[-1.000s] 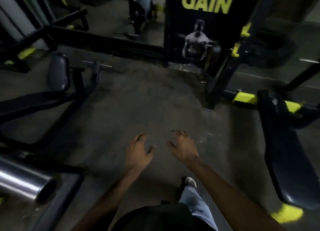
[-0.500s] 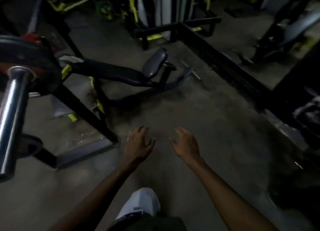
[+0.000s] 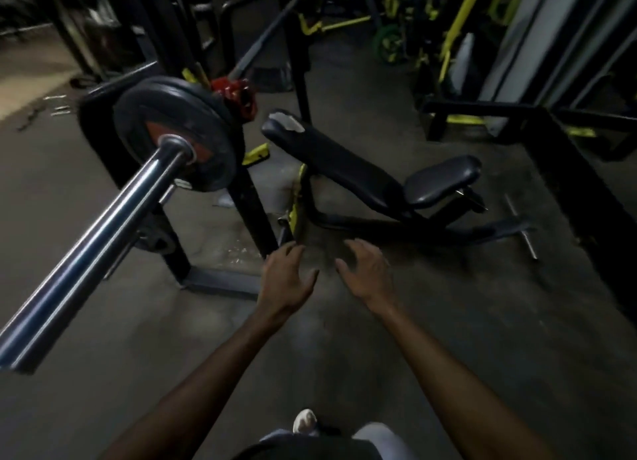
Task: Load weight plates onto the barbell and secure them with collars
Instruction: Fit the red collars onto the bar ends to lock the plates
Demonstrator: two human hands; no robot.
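Grey concrete floor [image 3: 103, 321] fills a dim gym crowded with black and yellow machine frames. Seen from the head camera, the left hand [image 3: 286, 280] and right hand [image 3: 367, 275] hover side by side above the floor, each grip spread and holding nothing. Up and left of the left hand, the barbell [image 3: 93, 249] sleeve juts toward the camera, carrying a black weight plate [image 3: 179, 132] with a red collar [image 3: 238, 97] behind it. Beyond both hands stands an inclined black bench [image 3: 344, 166] beside the rack upright [image 3: 251, 204].
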